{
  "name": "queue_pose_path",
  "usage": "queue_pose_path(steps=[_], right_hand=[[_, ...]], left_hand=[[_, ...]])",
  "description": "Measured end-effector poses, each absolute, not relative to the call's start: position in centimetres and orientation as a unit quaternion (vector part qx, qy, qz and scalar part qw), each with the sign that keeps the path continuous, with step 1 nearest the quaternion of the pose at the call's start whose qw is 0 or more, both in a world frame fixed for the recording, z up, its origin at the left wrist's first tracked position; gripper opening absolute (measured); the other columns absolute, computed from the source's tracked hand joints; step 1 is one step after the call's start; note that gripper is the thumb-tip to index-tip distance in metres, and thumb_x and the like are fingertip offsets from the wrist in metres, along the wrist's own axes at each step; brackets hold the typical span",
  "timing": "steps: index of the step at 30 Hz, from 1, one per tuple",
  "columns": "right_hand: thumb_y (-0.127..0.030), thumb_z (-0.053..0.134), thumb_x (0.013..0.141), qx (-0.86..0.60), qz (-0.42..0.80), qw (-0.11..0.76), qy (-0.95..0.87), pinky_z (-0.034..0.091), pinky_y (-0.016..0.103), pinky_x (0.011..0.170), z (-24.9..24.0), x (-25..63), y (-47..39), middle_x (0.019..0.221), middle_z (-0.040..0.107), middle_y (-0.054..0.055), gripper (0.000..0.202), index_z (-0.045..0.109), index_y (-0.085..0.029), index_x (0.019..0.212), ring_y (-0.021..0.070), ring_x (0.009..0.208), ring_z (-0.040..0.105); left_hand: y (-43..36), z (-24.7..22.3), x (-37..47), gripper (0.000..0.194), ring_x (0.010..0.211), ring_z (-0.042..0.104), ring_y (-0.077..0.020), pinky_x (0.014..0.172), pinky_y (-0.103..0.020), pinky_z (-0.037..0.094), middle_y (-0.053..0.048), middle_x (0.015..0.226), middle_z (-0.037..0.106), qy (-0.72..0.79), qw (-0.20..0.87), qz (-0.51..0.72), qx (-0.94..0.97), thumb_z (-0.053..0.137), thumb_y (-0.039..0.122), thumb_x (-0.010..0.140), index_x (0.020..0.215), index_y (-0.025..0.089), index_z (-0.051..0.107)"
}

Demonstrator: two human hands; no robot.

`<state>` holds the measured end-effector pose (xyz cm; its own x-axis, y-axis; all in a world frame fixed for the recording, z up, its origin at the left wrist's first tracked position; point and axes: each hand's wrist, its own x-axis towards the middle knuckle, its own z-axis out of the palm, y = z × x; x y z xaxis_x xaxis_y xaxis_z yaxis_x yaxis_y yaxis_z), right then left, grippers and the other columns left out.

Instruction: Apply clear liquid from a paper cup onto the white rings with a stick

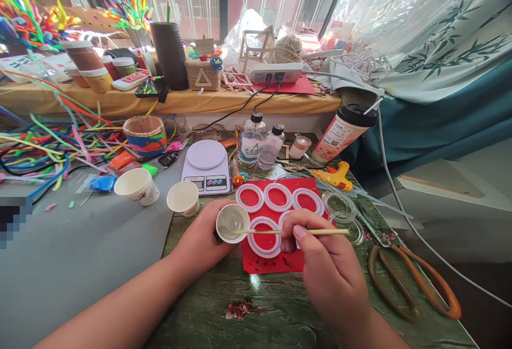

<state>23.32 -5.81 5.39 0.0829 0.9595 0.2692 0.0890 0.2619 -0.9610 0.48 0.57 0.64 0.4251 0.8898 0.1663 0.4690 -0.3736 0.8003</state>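
My left hand (208,231) is wrapped round a paper cup (233,223) with clear liquid in it, tilted so its mouth faces me. Between the thumb and fingers of my right hand (324,253) is a thin wooden stick (330,231), whose far end dips into the liquid. Under and beyond my right hand lies a red sheet (276,268) bearing several white ring-shaped molds (264,253); my hand hides some of them. Clear rings (340,206) lie just right of the sheet.
A white digital scale (206,170) stands behind an empty paper cup (183,198); stacked cups (136,186) are further left. Two bottles (252,141), a yellow glue gun (335,176) and a lidded drink cup (344,130) stand behind. Large scissors (414,279) lie at the right edge.
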Motion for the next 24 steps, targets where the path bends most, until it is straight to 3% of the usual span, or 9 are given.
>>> queue_pose_path(steps=[11,18,24], right_hand=[[-0.019,0.053,0.111,-0.473,0.371,0.575,-0.555,0.049,0.028,0.063,5.74,23.43,-5.62,0.080,0.067,0.001,0.028,0.073,-0.024,0.091,0.0180,0.072,0.060],[-0.011,0.049,0.106,-0.450,0.350,0.665,-0.483,0.048,0.029,0.064,6.22,23.37,-5.88,0.078,0.064,0.001,0.034,0.075,-0.025,0.090,0.0184,0.072,0.056],[-0.020,0.058,0.106,-0.485,0.382,0.616,-0.490,0.046,0.028,0.059,5.70,23.39,-5.10,0.073,0.064,0.001,0.026,0.075,-0.023,0.087,0.0177,0.067,0.057]], left_hand=[[0.57,0.74,0.53,0.049,0.128,0.073,-0.0313,0.113,-0.049,0.060,-0.009,0.138,0.077,0.443,0.334,0.306,0.774,0.075,0.018,0.089,0.136,0.027,0.065],[0.50,0.76,0.47,0.051,0.129,0.074,-0.0313,0.113,-0.048,0.061,-0.008,0.139,0.077,0.446,0.335,0.304,0.773,0.076,0.014,0.087,0.136,0.027,0.066],[0.57,0.82,0.52,0.048,0.129,0.073,-0.0321,0.113,-0.050,0.060,-0.010,0.139,0.076,0.446,0.344,0.300,0.770,0.076,0.019,0.089,0.135,0.027,0.066]])
